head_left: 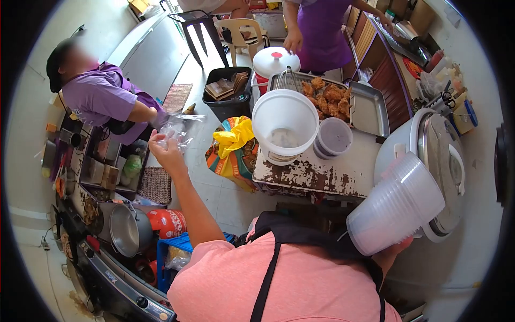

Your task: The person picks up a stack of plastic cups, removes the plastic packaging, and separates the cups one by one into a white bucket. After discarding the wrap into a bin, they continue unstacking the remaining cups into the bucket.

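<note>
My left hand [167, 151] reaches out to the left, fingers closed at a crinkled clear plastic bag [179, 129]. A co-worker's hand is right beside that bag. Low on the right, my right hand [399, 246] grips a tilted stack of clear plastic tubs [397, 204] from beneath, mostly hidden by it. In front of me, a white bucket [284, 121] stands on the worn table [322, 180]. A smaller clear tub [332, 138] with something dark inside is next to the bucket.
Fried chicken [330, 99] lies in a tray behind the bucket, beside a metal pan [370, 110]. A large rice cooker [437, 161] stands at right. A black bin [228, 102], an orange gas cylinder [167, 222] and a blue crate [169, 249] are leftward. Two co-workers wear purple.
</note>
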### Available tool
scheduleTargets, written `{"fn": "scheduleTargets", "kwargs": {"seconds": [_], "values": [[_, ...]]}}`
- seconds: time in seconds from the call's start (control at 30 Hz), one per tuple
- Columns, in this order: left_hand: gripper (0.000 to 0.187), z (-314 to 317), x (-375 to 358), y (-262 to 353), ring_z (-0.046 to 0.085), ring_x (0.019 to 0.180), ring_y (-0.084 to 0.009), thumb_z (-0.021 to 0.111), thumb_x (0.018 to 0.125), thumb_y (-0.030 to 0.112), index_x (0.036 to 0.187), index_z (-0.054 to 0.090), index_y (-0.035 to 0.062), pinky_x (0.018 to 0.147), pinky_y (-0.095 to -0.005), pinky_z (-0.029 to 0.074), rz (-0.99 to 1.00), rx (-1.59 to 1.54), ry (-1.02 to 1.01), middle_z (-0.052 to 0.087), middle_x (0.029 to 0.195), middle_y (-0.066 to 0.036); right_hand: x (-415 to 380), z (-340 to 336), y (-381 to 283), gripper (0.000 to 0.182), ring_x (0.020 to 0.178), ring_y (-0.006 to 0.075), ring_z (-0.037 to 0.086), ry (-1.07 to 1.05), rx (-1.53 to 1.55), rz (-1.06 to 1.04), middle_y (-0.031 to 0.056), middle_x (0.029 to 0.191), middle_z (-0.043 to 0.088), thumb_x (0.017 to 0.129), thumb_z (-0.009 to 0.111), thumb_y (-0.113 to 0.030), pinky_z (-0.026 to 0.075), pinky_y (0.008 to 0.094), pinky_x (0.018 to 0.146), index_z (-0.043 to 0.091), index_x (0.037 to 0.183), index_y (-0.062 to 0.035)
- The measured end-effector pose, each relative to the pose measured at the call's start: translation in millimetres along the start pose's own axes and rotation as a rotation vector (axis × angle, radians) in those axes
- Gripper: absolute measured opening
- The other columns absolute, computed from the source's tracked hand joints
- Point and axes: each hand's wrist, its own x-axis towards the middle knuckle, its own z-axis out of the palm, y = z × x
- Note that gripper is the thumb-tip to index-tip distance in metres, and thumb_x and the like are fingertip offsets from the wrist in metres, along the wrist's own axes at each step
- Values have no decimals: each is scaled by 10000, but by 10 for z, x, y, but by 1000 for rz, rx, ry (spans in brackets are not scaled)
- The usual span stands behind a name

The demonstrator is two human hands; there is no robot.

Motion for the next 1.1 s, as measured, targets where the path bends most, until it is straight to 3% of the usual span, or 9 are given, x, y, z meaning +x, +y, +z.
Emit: {"fn": "scheduleTargets", "kwargs": {"seconds": [0.13, 0.2, 0.33, 0.5, 0.6, 0.63, 0.73, 1.0, 1.1], "values": [[282, 83, -37, 43, 551, 721, -117, 426, 781, -103, 973, 579, 34, 607, -234, 468, -164, -97, -94, 580, 1004, -59, -118, -37, -72, 801, 1347, 277, 331, 0, 2, -22, 149, 1466, 342, 877, 526, -533, 280, 460, 1108, 255, 1457, -52], [254, 108, -129, 58, 486, 598, -55, 418, 812, -83, 842, 613, 78, 485, -195, 380, -231, -130, -136, 576, 756, 0, -175, -100, -85, 788, 1346, 279, 334, -16, 7, -29, 148, 1465, 344, 882, 523, -525, 282, 462, 1107, 261, 1455, -52], [200, 168, -196, 127, 422, 509, -47, 417, 843, -28, 761, 553, 94, 424, -172, 308, -262, -269, 8, 499, 652, 13, -298, -199, -58, 762, 1342, 281, 340, -44, 52, -48, 147, 1462, 350, 893, 518, -509, 288, 465, 1106, 274, 1452, -51], [267, 11, 60, -21, 505, 806, -139, 482, 775, 8, 1032, 528, 63, 622, -243, 436, -455, -349, -97, 517, 948, -69, -380, -251, -3, 729, 1338, 284, 347, -40, 92, -75, 145, 1458, 356, 908, 510, -489, 294, 470, 1103, 289, 1447, -51], [478, 181, 90, -172, 503, 931, -182, 529, 724, -11, 1191, 435, 25, 740, -294, 457, -221, 129, -3, 397, 1161, -117, -384, -266, 41, 710, 1336, 286, 352, -38, 93, -108, 144, 1456, 360, 916, 506, -477, 298, 472, 1102, 298, 1444, -51], [597, 207, 148, -93, 483, 1033, -214, 537, 701, -42, 1267, 351, 0, 820, -305, 461, -333, 134, -68, 286, 1245, -141, -376, -264, 56, 704, 1335, 287, 353, -35, 88, -122, 144, 1456, 362, 919, 505, -473, 300, 473, 1102, 301, 1443, -50], [529, 320, 435, -556, 441, 1131, -254, 524, 722, -38, 1229, 379, 4, 856, -315, 465, -342, 39, 71, 326, 1261, -164, -334, -263, 121, 684, 1332, 289, 358, -16, 67, -166, 143, 1454, 366, 927, 500, -461, 304, 476, 1100, 310, 1440, -50], [318, 929, 1674, -1906, 555, 850, -133, 445, 838, -33, 1150, 458, 24, 696, -251, 477, -533, -372, -37, 538, 1015, -73, -220, 194, 374, 634, 1326, 294, 370, 204, -116, -411, 141, 1448, 376, 950, 489, -429, 314, 483, 1097, 334, 1433, -49], [327, 1307, 2025, -2717, 561, 832, -134, 478, 837, 2, 1156, 461, 70, 659, -243, 480, -585, -307, -128, 547, 1036, -72, 26, 615, 472, 624, 1344, 286, 348, 787, -374, -705, 128, 1461, 367, 949, 492, -413, 276, 484, 1116, 335, 1436, -56]]}}
